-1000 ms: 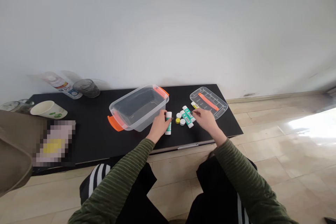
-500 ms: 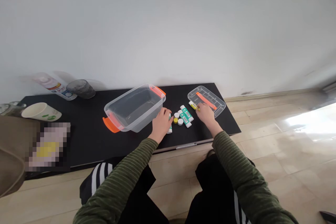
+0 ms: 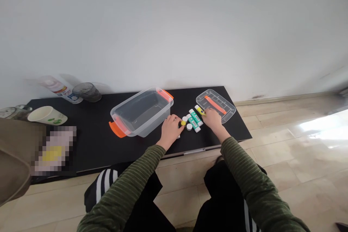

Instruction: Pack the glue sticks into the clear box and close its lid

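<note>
Risks, as judged: small round yellow plastic cap [image 3: 183,123], nearer the front edge of the black table [image 3: 92,145], liable to roll off should the left pinch slip; two round white caps [image 3: 189,127] beside it, liable to scatter if nudged. Left hand [image 3: 170,130]: palm down, thumb and fingertips narrow about the yellow cap (a white end [image 3: 178,137] peeps out below). Right hand [image 3: 213,117]: fingers closed on slim yellow-and-white tube [image 3: 199,109], toward the table's right edge.

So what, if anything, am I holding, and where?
Your right hand holds the yellow stick by its near end. Your left hand touches the yellow cap at its edge; whether it grips can't be told.
</note>
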Demonstrator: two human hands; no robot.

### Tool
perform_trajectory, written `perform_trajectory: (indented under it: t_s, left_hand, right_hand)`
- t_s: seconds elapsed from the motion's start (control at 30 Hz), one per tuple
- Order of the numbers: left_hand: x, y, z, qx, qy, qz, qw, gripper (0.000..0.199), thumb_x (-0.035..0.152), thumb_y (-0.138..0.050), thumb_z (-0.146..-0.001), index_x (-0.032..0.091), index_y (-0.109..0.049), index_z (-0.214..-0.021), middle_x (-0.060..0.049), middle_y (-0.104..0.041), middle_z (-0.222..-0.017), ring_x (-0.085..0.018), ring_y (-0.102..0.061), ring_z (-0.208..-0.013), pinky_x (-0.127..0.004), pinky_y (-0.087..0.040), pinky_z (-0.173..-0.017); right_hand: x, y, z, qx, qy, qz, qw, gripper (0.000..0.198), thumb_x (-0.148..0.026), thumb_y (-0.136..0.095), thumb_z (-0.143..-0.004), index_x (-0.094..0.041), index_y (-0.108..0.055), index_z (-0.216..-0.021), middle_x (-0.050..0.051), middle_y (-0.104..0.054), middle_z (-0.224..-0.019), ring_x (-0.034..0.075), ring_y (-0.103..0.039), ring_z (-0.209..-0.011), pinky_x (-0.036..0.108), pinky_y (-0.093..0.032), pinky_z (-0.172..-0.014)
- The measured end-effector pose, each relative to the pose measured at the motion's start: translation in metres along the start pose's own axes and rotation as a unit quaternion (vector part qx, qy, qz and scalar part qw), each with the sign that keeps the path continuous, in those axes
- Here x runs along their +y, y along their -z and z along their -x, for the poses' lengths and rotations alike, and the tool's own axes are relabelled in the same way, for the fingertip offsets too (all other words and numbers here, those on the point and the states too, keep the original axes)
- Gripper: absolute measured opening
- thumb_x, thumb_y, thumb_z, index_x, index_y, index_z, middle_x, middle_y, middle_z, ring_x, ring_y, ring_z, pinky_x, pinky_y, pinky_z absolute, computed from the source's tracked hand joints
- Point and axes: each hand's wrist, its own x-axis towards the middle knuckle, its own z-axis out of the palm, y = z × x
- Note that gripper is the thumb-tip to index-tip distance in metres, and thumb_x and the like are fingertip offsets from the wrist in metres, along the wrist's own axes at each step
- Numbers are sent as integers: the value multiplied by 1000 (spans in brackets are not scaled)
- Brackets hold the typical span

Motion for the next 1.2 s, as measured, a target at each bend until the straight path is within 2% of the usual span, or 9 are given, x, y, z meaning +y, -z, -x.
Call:
perform_trajectory:
  t_s: [0.07,0.13,0.2,0.33,0.4,0.47,0.6,0.9,1.2]
  left_hand:
    - [2,6,-3,20,45,90,995,9,23,-67,-79,22,-67,-88,-9,-65,-101,-27,-57,-101,-42,-44,-90]
    - [2,11,-7,27,118,226,967,12,25,-69,-78,21,-65,-88,-7,-68,-95,-24,-61,-91,-40,-47,-86]
    - [3,14,-9,23,192,389,901,18,29,-73,-77,19,-63,-88,-6,-69,-89,-20,-64,-84,-37,-49,-81]
    - [5,19,-10,15,271,640,719,23,28,-76,-78,16,-65,-94,-8,-73,-95,-17,-69,-88,-34,-52,-88]
    - [7,21,-9,6,286,691,664,24,24,-74,-80,15,-67,-101,-8,-74,-97,-16,-70,-90,-32,-53,-90]
    - [8,24,-8,-2,287,711,642,24,21,-73,-82,14,-69,-105,-9,-74,-98,-16,-71,-91,-31,-54,-92]
    - [8,27,-5,-10,265,720,641,24,19,-74,-81,14,-72,-104,-8,-75,-98,-15,-72,-89,-32,-54,-95]
    - [6,29,1,-22,228,697,679,29,22,-80,-77,13,-75,-104,-8,-74,-102,-16,-71,-91,-34,-54,-97]
    - [7,29,3,-31,196,666,719,38,33,-86,-70,14,-75,-101,-8,-75,-103,-19,-70,-94,-37,-53,-98]
  right_hand:
    - [0,5,4,24,8,-34,999,25,-28,-52,-92,-18,-65,-112,14,-67,-117,27,-60,-112,33,-47,-81]
    - [-1,9,11,36,23,-82,996,26,-29,-54,-92,-18,-63,-114,11,-70,-112,25,-63,-105,32,-46,-81]
    - [-4,12,22,38,52,-139,988,26,-27,-55,-90,-19,-62,-114,8,-72,-104,23,-66,-95,31,-46,-80]
    - [-15,11,48,36,132,-257,957,23,-24,-57,-88,-21,-63,-110,4,-73,-102,17,-67,-88,26,-48,-76]
    - [-21,11,59,38,158,-291,943,24,-23,-58,-87,-21,-63,-110,4,-73,-104,16,-67,-90,25,-48,-75]
    - [-25,10,67,40,176,-299,937,24,-22,-58,-86,-21,-63,-110,4,-73,-103,16,-67,-89,25,-49,-76]
    - [-29,10,72,65,214,-271,936,25,-19,-59,-85,-19,-67,-108,6,-72,-102,18,-66,-86,29,-50,-81]
    - [-30,9,73,116,258,-237,930,29,-21,-59,-88,-19,-70,-115,9,-72,-99,20,-66,-88,31,-50,-83]
    - [-35,12,78,75,183,-277,941,29,-22,-63,-83,-22,-75,-109,4,-76,-92,15,-63,-68,26,-48,-70]
